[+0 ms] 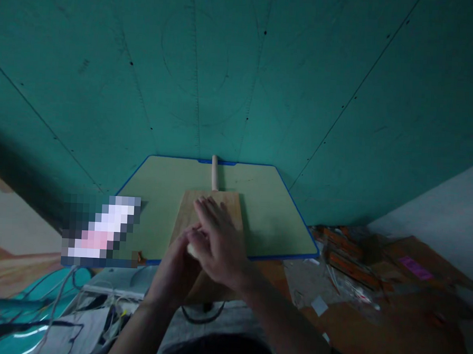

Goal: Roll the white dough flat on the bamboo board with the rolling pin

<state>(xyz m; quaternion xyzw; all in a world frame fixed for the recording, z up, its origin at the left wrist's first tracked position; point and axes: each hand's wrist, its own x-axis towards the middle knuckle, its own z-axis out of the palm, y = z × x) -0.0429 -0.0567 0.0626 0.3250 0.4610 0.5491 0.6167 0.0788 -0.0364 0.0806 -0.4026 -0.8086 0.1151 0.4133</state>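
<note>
Left hand: curled in (176, 266), fingertips up near the other palm. Can't honestly tell how tightly it's gripping, since the two hands overlap so much.
Right hand: loose and spread (222, 242), fingers pretty much straight and pointing away from the person, thumb side over toward the left one. The two hands meet right above the wood.
Pale bit: there's a small whitish lump (193, 250) peeking out between the hands. Most of it is covered, so no clue from me what it's made of.
Wooden board: light brown, rectangular (187, 209), lying flat under the hands around the middle of the surface. Its near end is hidden behind the hands and wrists.
Stick: a smooth, round, pale one (215, 173), just beyond the board's far edge, pointing away toward the wall.
Surface: pale yellow-green with a blue rim (278, 216), backed up near a big green wall (226, 65) with dotted lines and dark spots on it.
Left side: some bright pinkish-white thing (107, 228), too blocky to make out, with cables (58, 294) below it.
Right side: brown cardboard (399, 254) with a pink label (415, 267), plus a white scrap (319, 305) on the floor.
</note>
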